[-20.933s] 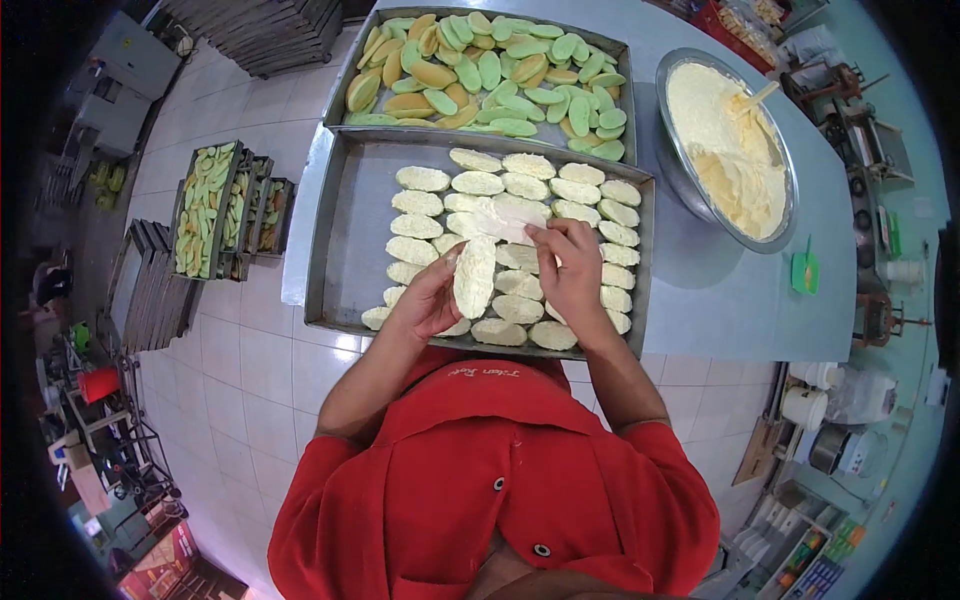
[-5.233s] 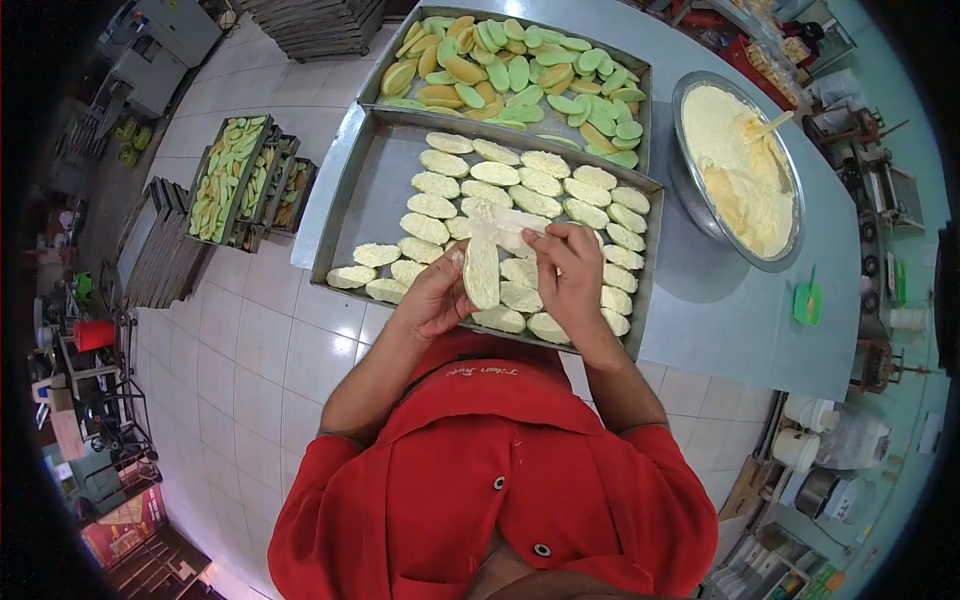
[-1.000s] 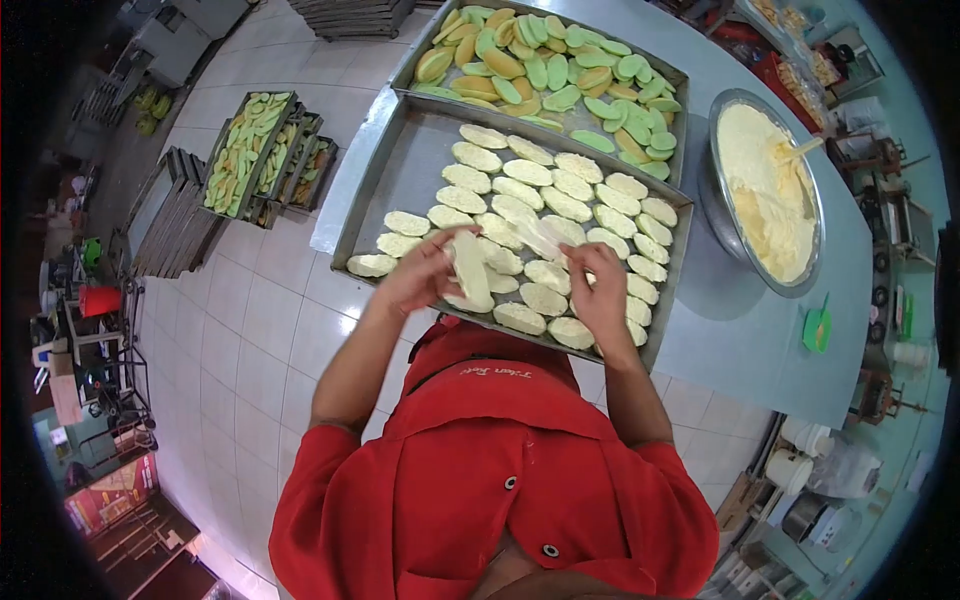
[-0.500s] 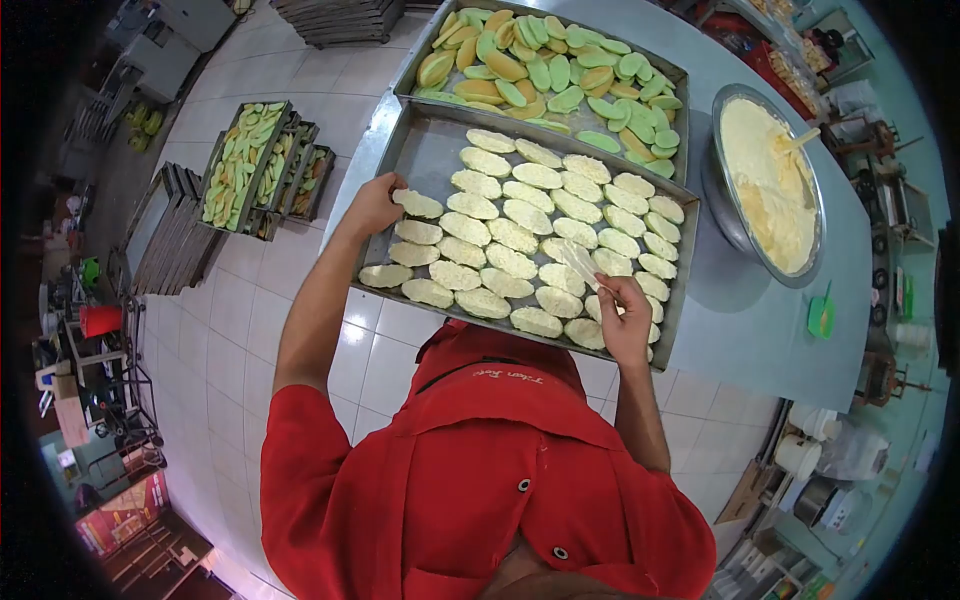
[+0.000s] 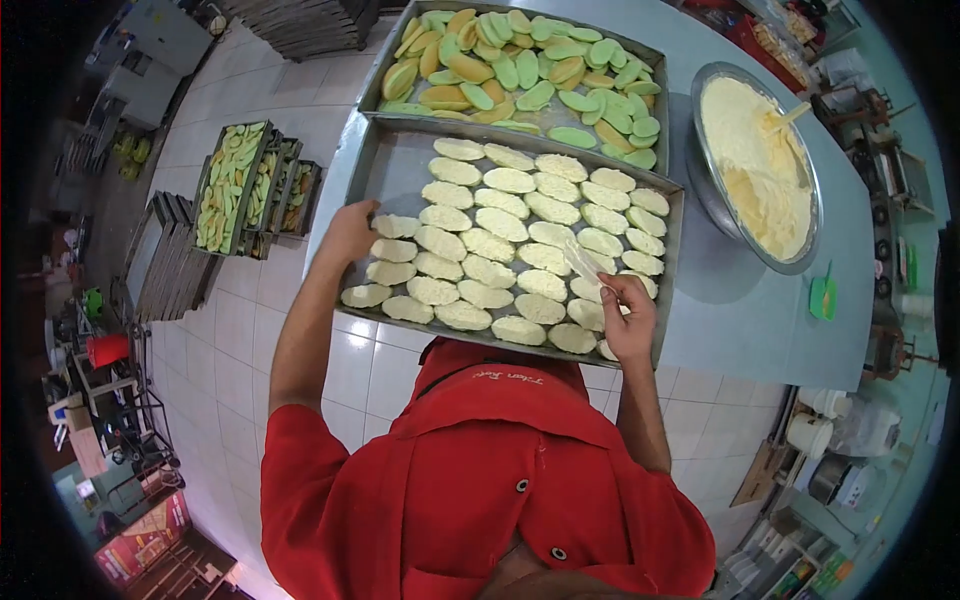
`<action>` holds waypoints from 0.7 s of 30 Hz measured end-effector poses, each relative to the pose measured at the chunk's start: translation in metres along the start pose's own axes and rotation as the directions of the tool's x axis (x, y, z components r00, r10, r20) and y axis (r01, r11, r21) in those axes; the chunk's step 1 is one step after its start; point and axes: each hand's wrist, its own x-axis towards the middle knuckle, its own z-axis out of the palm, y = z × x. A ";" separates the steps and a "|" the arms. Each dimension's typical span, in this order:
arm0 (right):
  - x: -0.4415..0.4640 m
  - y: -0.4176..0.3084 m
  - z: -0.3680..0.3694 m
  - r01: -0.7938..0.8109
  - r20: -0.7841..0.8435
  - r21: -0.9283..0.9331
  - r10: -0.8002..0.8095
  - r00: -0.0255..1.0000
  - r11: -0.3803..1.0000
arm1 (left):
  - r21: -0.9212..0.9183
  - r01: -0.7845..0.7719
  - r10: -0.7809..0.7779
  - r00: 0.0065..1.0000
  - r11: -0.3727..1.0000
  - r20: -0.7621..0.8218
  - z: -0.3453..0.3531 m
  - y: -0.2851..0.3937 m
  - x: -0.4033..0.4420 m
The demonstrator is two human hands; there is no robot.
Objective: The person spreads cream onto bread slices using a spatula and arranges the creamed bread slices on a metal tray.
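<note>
A large metal tray [image 5: 400, 165] holds rows of oval bread slices [image 5: 500, 222] coated with pale cream. My left hand [image 5: 350, 234] is at the tray's left wall, its curled fingers closed at the left end of a coated bread slice [image 5: 398, 226]; the fingertips are partly hidden. My right hand [image 5: 630, 310] hovers above the lower right of the tray, gripping a pale, see-through spatula [image 5: 584, 262] that points up and left over the slices.
Behind lies a second tray [image 5: 662, 110] of green and yellow bread slices [image 5: 530, 70]. A metal bowl [image 5: 697, 150] of cream with a utensil stands at the right, near a small green container [image 5: 822, 298]. Stacked trays [image 5: 245, 190] sit on the floor at left.
The view has shifted, so the trays appear farther left. My left hand has stayed near the same slice, which now lies in line with its row. My right hand still holds the spatula.
</note>
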 end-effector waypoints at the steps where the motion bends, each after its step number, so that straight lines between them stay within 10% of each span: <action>1: 0.002 0.003 -0.006 -0.005 -0.011 0.000 0.005 1.000 1.000 | 0.110 0.026 -0.029 0.999 0.994 0.019 -0.007 0.006 0.006; 7: 0.010 0.020 -0.043 -0.072 -0.106 0.108 0.084 0.991 0.992 | 0.164 -0.213 0.241 0.953 0.963 -0.182 -0.023 0.090 0.086; 14: 0.006 0.040 -0.088 -0.089 -0.132 0.043 0.094 0.987 0.995 | 0.043 -0.474 0.466 0.876 0.879 0.128 0.022 0.177 0.223; 21: -0.015 0.061 -0.123 -0.170 -0.189 0.074 0.181 0.965 0.983 | -0.055 -0.345 0.329 0.816 0.937 0.474 0.038 0.175 0.267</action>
